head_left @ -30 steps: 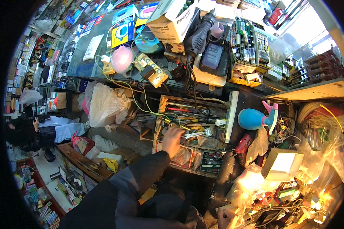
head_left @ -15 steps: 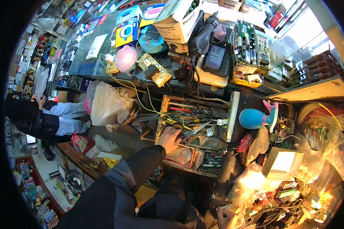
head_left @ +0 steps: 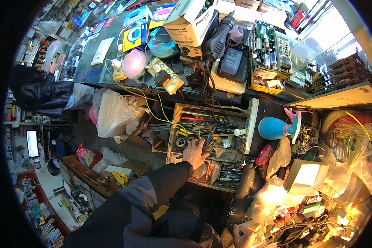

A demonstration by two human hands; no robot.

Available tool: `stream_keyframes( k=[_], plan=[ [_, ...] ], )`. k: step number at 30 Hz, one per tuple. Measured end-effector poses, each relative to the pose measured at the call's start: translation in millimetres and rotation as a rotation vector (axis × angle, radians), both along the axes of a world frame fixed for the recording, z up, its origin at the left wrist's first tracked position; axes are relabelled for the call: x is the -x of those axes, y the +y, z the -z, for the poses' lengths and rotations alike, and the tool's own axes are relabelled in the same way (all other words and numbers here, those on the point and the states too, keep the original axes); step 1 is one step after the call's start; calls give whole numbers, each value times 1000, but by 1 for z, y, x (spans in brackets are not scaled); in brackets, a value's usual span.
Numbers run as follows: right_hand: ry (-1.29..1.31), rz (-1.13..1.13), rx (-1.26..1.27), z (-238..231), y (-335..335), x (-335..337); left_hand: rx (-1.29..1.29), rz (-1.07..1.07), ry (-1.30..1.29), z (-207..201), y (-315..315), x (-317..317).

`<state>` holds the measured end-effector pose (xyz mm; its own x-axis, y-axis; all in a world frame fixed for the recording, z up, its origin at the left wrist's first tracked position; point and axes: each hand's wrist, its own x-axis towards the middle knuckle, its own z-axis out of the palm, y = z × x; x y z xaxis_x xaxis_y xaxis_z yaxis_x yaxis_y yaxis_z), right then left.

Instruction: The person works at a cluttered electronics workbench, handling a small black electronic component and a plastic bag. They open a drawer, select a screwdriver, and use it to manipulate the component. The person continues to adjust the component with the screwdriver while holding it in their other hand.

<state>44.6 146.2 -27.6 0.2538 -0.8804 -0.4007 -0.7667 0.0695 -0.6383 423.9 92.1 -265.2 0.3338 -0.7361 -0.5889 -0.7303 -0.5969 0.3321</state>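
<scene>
My left hand (head_left: 195,152) reaches into an open wooden drawer (head_left: 172,142) of tools. Its fingers are bent over dark-handled scissors (head_left: 209,143), whose loops show beside the fingertips; the hand hides the rest. Rolls of tape (head_left: 180,141) lie just left of the fingers. In the drawer's front part are a small red-edged tray (head_left: 205,175) and a dark tray of screwdrivers (head_left: 229,175). At the lower edge, my right hand (head_left: 244,236) is partly cut off, next to plastic bags and a pale piece; its fingers are too dim to read.
A blue spray bottle (head_left: 273,128) lies right of the drawer. Cables and a power strip (head_left: 169,80) hang near the glass counter (head_left: 87,70). An open carton (head_left: 306,177) and cluttered plastic bags (head_left: 273,196) fill the right. Another person (head_left: 45,93) stands at the far left.
My left hand has shifted right within the drawer. The scissors' bright blades no longer show and their loops sit differently. The other person has moved up along the shelves. My right hand has barely moved.
</scene>
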Motion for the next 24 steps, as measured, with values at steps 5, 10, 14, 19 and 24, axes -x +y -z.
stream_keyframes(
  k=[5, 10, 14, 19, 24],
  plan=[
    [63, 2, 12, -5, -3, -2, 40, -54, 17, 10, 0, -19],
    [30, 26, -44, -9, -6, 0, 201, -75, 60, 21, 22, -48],
    [13, -6, -11, -12, -11, -2, 307, -94, -92, 39, 28, -67],
    [-10, -20, 41, -14, -14, -5, 415, -232, -117, 42, 12, -95],
    [-12, 11, 110, -8, -7, -3, 182, -255, 76, 27, -19, -127]
  ],
)
